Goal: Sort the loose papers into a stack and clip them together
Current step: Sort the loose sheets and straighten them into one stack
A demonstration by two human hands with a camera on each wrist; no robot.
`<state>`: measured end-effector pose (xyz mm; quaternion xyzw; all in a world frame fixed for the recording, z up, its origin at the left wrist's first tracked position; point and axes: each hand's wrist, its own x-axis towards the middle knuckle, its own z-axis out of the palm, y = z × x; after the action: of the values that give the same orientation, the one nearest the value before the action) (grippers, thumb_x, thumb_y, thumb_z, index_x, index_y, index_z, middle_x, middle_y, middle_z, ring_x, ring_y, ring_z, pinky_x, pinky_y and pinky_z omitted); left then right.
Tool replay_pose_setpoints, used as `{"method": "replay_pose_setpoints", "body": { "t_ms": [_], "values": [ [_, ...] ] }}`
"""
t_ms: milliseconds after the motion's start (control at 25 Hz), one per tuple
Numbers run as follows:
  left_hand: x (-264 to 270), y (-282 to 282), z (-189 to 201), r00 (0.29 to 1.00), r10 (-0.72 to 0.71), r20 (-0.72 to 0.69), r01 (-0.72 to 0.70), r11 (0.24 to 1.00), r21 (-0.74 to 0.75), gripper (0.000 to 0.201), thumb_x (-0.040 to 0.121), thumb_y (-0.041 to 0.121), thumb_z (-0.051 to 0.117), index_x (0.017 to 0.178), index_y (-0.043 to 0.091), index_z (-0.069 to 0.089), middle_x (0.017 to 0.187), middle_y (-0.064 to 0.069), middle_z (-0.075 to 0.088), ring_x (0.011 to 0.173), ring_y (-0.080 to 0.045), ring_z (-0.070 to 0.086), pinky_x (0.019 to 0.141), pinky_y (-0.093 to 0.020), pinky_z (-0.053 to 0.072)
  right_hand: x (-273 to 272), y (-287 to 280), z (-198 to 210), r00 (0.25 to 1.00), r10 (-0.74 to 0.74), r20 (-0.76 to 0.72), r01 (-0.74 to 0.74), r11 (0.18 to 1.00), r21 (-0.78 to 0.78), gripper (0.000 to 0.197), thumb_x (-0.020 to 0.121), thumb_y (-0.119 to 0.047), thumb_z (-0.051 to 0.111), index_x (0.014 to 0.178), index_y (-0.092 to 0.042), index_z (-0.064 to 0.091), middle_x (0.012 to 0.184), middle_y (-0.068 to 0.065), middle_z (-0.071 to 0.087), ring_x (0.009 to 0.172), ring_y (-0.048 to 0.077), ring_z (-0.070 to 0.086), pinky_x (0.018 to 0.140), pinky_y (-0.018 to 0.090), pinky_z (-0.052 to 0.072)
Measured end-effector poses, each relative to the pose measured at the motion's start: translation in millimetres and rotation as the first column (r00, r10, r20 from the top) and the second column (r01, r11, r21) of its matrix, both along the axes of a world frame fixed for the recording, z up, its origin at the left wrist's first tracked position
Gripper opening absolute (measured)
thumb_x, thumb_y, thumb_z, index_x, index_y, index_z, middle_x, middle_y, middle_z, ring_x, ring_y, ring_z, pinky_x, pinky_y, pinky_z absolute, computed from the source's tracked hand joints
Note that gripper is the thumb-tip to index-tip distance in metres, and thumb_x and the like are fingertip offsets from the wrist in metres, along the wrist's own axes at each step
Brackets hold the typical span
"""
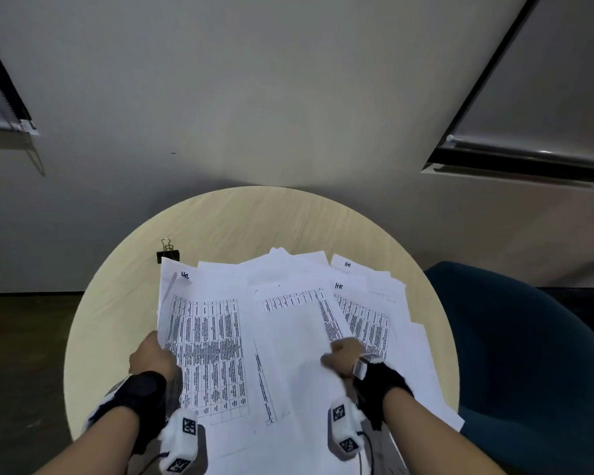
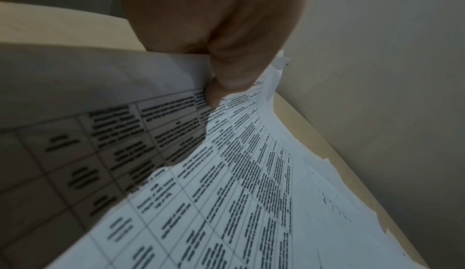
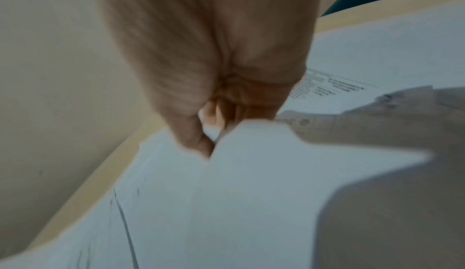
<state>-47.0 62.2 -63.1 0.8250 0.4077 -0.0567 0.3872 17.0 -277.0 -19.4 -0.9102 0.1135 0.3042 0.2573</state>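
Observation:
Several loose white papers (image 1: 288, 323) printed with tables lie fanned across the round table (image 1: 220, 217). My left hand (image 1: 155, 354) grips the left edge of a table-printed sheet (image 1: 206, 351); in the left wrist view its thumb (image 2: 226, 78) presses on top of that sheet (image 2: 226, 193). My right hand (image 1: 343, 358) pinches the edge of a mostly blank sheet (image 1: 299, 365); the right wrist view is blurred and shows curled fingers (image 3: 198, 140) on the white sheet (image 3: 251, 173). A black binder clip (image 1: 168, 253) stands on the table just beyond the papers' far left corner.
A dark blue chair (image 1: 528, 354) stands right of the table. A grey wall (image 1: 254, 97) rises behind it. Bare tabletop shows along the far side and the left.

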Motion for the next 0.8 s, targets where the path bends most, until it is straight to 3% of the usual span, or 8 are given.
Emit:
{"method": "replay_pose_setpoints", "body": {
  "t_ms": [80,200,320,440,600,640,720,800],
  "values": [
    [-3.9,0.3,4.2,0.997,0.020,0.068,-0.019,1.000,-0.012,0.023,0.086,0.003,0.055,0.108,-0.004,0.059,0.105,-0.028,0.065,0.094,-0.044,0.058,0.075,-0.035,0.040,13.8,-10.2,21.8,0.905,-0.334,0.263,0.317,0.943,0.104,0.013,0.080,-0.014,0.062,0.069,-0.017,0.054,0.070,0.006,0.055,0.068,0.024,0.052,0.057,0.022,0.036],
    [-8.0,-7.4,10.2,0.979,0.104,0.177,-0.075,0.984,-0.162,0.020,0.080,0.019,0.063,0.094,0.005,0.065,0.083,-0.022,0.068,0.070,-0.033,0.057,0.067,-0.037,0.049,29.6,-5.0,55.7,0.713,-0.452,0.536,0.383,0.891,0.242,0.008,0.085,-0.013,0.056,0.077,-0.011,0.057,0.077,0.010,0.062,0.077,0.033,0.059,0.068,0.034,0.050],
    [-5.2,-24.5,18.9,0.963,0.147,0.227,-0.077,0.954,-0.290,0.014,0.082,0.019,0.063,0.086,0.006,0.064,0.058,-0.013,0.059,0.047,-0.025,0.049,0.041,-0.024,0.044,23.3,35.7,78.5,0.726,-0.206,0.656,0.078,0.973,0.219,0.016,0.083,-0.017,0.056,0.090,-0.011,0.069,0.084,0.011,0.071,0.081,0.031,0.065,0.067,0.029,0.045],
    [-1.0,-39.9,30.8,0.949,0.071,0.307,0.049,0.929,-0.367,0.013,0.088,0.016,0.060,0.093,0.004,0.064,0.061,-0.009,0.058,0.051,-0.024,0.048,0.052,-0.026,0.039,-6.1,92.0,79.0,0.742,0.167,0.650,-0.285,0.955,0.080,0.020,0.087,-0.015,0.055,0.090,-0.005,0.072,0.085,0.016,0.073,0.070,0.027,0.061,0.062,0.024,0.038],
    [1.2,-45.4,40.3,0.949,0.042,0.312,0.108,0.888,-0.447,0.026,0.098,0.022,0.047,0.108,0.004,0.061,0.106,-0.014,0.069,0.090,-0.028,0.063,0.078,-0.034,0.046,-42.1,146.9,51.2,0.791,0.389,0.472,-0.481,0.872,0.087,0.023,0.088,-0.015,0.050,0.081,-0.001,0.067,0.085,0.023,0.068,0.075,0.031,0.058,0.068,0.030,0.041],
    [-0.4,-46.7,46.5,0.957,0.038,0.288,0.102,0.885,-0.455,0.032,0.101,0.029,0.039,0.106,0.005,0.059,0.108,-0.012,0.066,0.092,-0.027,0.060,0.078,-0.032,0.044,-48.0,155.4,42.5,0.798,0.437,0.415,-0.521,0.847,0.109,0.020,0.087,-0.018,0.052,0.081,-0.004,0.065,0.084,0.021,0.067,0.081,0.033,0.060,0.069,0.032,0.043],
    [-3.7,-45.6,48.4,0.977,-0.002,0.215,0.100,0.890,-0.445,0.040,0.101,0.040,0.030,0.093,0.009,0.054,0.091,-0.010,0.062,0.084,-0.026,0.056,0.065,-0.028,0.037,-56.5,166.2,30.6,0.790,0.537,0.296,-0.599,0.779,0.186,0.019,0.086,-0.023,0.055,0.089,-0.005,0.060,0.090,0.018,0.066,0.090,0.034,0.062,0.078,0.035,0.049],
    [-10.3,-47.8,46.1,0.975,0.022,0.222,0.091,0.869,-0.487,0.024,0.098,0.025,0.048,0.086,0.004,0.052,0.076,-0.012,0.063,0.068,-0.024,0.055,0.055,-0.026,0.035,-56.3,163.4,22.1,0.758,0.616,0.214,-0.652,0.723,0.228,0.024,0.086,-0.027,0.055,0.104,-0.012,0.060,0.102,0.014,0.067,0.096,0.030,0.061,0.082,0.034,0.050]
  ]
}}
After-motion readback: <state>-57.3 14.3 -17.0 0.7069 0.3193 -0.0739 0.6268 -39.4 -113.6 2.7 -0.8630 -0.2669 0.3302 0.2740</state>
